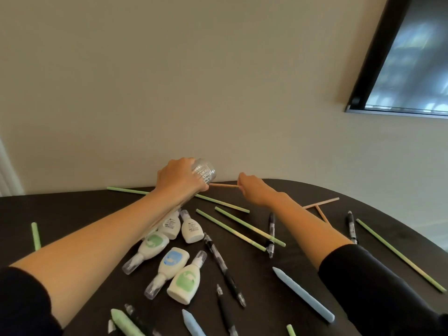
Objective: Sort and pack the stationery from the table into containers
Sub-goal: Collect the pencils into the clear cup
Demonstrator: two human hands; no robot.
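Tan stick (224, 185): held level above the far edge of the counter (72, 207), spanning the gap between the two hands; whether its left end is inside the jar cannot be told.
Right hand (254, 190): fingers curled, pinching the right end of the tan stick.
Clear jar (203, 171): tipped on its side in the air, beside the stick's left end.
Left hand (178, 178): wrapped round the clear jar from the left.
Green sticks (230, 225): scattered flat across the counter, several lying between the forearms.
White bottles (192, 229): a cluster of five lying under and beside the left forearm.
Black pens (224, 265): lying loose among the bottles and green sticks.
Blue crayon (301, 293): flat near the right sleeve.
Two more tan sticks (320, 203): touching in a T at the far right.
Dark screen (412, 57): on the wall, upper right.
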